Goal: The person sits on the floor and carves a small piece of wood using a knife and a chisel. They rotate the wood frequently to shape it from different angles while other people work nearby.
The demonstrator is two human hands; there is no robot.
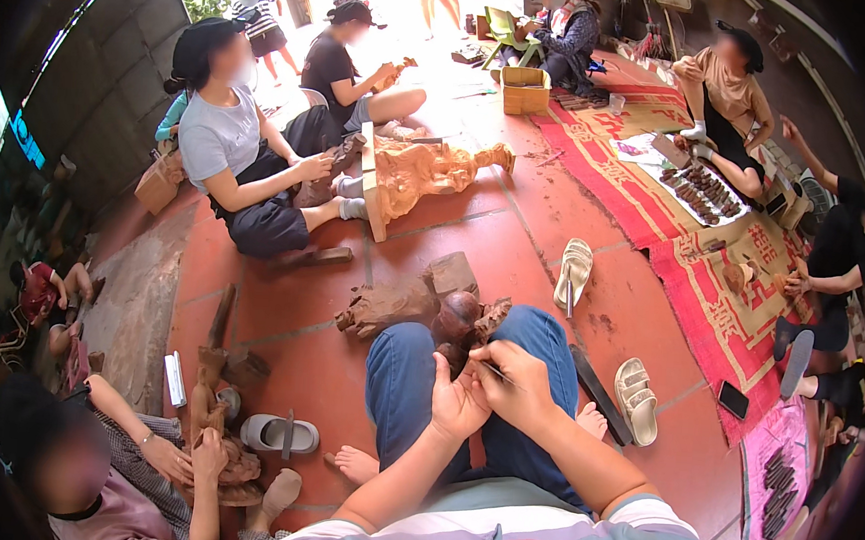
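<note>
Between my knees stands a dark brown wood carving [456, 317] with a rounded, smooth top; its lower part is hidden by my hands. My left hand [458, 402] is at its near side, thumb up along the wood and fingers curled in, partly covered by the other hand. My right hand [515, 384] is closed around a thin carving tool [497, 374], its tip close to the left fingers and the wood. Behind the carving lie a rough brown wood piece [387, 307] and a wood block [451, 272] on the tiles.
A large carved wooden figure [424, 177] lies ahead, beside a seated person. Another person works on a carving [238, 462] at lower left. Sandals [635, 400] and a dark bar [599, 394] lie right of my knees. A red mat [720, 320] holds a phone [733, 399] and tools.
</note>
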